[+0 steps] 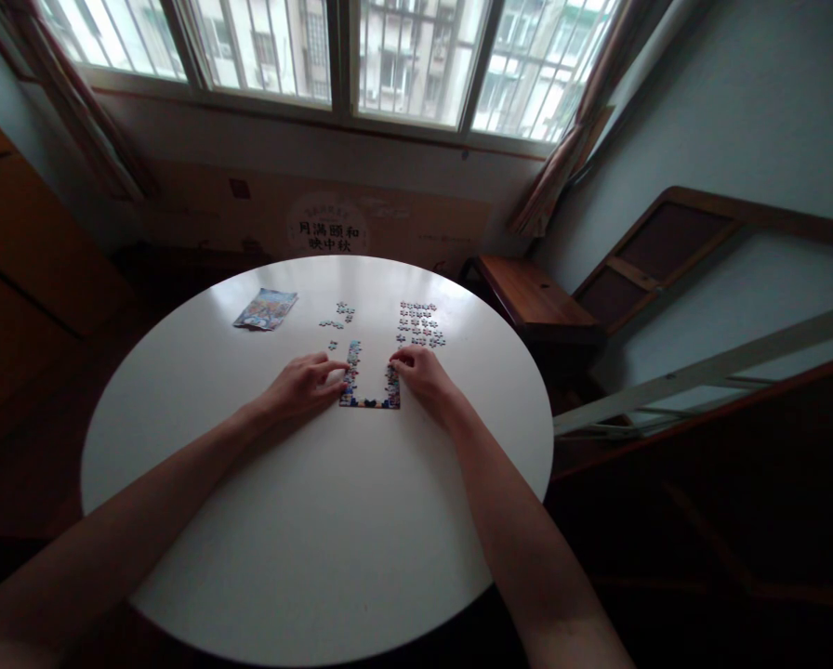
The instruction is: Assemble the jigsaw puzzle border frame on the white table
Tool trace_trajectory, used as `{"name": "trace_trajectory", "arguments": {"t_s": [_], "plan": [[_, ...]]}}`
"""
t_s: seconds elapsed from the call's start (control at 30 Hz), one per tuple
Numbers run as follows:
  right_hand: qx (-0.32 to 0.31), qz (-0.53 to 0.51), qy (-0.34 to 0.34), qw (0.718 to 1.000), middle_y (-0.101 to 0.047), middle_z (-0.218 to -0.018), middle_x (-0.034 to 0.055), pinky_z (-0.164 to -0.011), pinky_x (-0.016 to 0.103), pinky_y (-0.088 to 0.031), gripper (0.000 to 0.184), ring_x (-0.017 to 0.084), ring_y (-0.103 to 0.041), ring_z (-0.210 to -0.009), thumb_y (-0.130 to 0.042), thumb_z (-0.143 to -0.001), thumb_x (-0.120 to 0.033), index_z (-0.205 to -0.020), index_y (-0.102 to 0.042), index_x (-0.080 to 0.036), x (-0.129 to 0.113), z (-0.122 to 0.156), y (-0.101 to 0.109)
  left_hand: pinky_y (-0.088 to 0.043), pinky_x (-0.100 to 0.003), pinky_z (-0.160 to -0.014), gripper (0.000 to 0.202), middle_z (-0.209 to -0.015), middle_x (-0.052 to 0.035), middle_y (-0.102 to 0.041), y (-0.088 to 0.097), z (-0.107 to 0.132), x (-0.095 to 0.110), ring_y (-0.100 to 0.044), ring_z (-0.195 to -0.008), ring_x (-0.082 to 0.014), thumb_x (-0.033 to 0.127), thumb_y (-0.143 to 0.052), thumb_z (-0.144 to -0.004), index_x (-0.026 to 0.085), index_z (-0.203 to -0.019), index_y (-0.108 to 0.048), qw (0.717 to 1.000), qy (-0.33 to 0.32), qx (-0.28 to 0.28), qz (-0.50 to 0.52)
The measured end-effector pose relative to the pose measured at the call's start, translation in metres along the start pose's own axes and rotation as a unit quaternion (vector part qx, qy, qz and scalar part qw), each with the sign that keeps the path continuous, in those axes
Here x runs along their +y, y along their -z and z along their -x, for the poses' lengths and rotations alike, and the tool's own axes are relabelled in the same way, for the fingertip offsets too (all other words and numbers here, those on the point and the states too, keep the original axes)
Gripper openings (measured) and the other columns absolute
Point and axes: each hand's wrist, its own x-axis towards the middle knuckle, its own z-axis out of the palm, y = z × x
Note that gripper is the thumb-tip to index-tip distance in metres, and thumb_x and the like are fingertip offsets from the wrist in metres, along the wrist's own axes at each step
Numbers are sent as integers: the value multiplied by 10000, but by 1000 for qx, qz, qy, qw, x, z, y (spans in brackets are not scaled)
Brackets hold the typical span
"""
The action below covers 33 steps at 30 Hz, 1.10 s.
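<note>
- The partly built jigsaw border (370,403), a U shape with its short base nearest the person and two arms running away from them, lies flat near the middle of the round white table (319,539)
- The left hand (303,385) lies just left of it, fingers loosely stretched and gripping nothing, fingertips touching the border's left arm
- The right hand (425,373) sits just right of it, fingertips bunched at the far end of the right arm; whether a piece is pinched there cannot be told
- Loose pieces (418,325) lie in rough rows just beyond the right hand, with a smaller scatter (339,316) beyond the left arm
- A printed picture sheet (265,308) lies well apart, far left
- Broad bare tabletop runs from the border to the near edge, crossed only by both forearms; the far rim lies beyond the loose pieces
</note>
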Motion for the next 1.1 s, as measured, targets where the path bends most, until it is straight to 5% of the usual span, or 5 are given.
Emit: {"name": "trace_trajectory", "arguments": {"t_s": [0.7, 1.1], "plan": [[-3, 5, 0, 1000, -700, -788, 55, -668, 237, -434, 137, 133, -594, -705, -624, -811, -142, -861, -751, -138, 2, -1, -1, -395, -242, -614, 371, -729, -1, -538, -3, -1, -6, -499, -624, -126, 421, -590, -872, 207, -1161, -678, 998, 3, 21, 61], [-1, 24, 6, 1000, -703, -797, 56, -678, 252, -445, 143, 142, -598, -709, -621, -805, -142, -856, -755, -148, 3, -2, -1, -451, -261, -597, 336, -786, -45, -664, 4, -27, -14, -549, -605, -130, 391, -569, -823, 155, -1011, -717, 976, 119, 130, 127]]}}
